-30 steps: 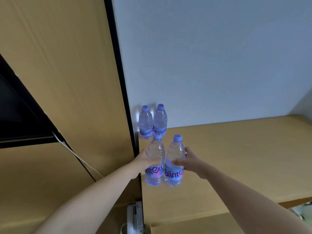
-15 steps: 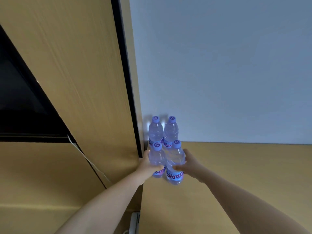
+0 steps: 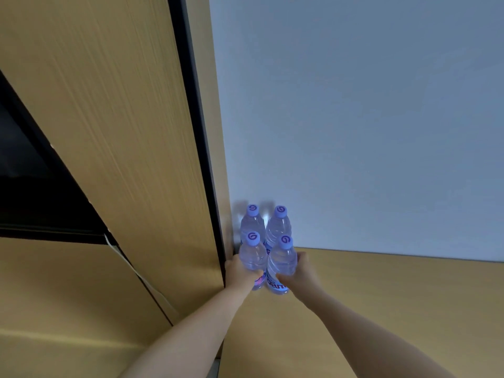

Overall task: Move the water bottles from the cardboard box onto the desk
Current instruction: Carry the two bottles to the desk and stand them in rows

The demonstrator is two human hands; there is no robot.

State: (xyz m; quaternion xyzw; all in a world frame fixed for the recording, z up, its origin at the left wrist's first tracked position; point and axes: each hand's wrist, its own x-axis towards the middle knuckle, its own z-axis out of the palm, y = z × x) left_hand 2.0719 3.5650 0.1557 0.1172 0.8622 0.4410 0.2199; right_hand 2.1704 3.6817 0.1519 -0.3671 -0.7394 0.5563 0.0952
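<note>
Against the back corner of the desk (image 3: 381,309), where the wooden side panel (image 3: 122,132) meets the pale wall (image 3: 354,118), I have a water bottle in each hand. My left hand (image 3: 240,274) is curled round the left front bottle (image 3: 252,256), and my right hand (image 3: 302,274) is curled round the right front bottle (image 3: 282,261), thumb across its label. Both stand upright, side by side and touching or nearly so, with their bases at or just above the desktop; I cannot tell which.

At twelve o'clock from them, the two rear bottles (image 3: 266,227) already stand on the desk against the wall, just behind mine.

I judge the risk to be crowding. If I push forward any further, my pair could knock the rear pair, which have only the wall behind them and could tip sideways. My left knuckles sit close to the panel at nine o'clock, so drawing that hand back carelessly could drag its bottle over. Letting go before the bases are flat would topple them too.

No cardboard box shows in view, so what remains in it I cannot say.
</note>
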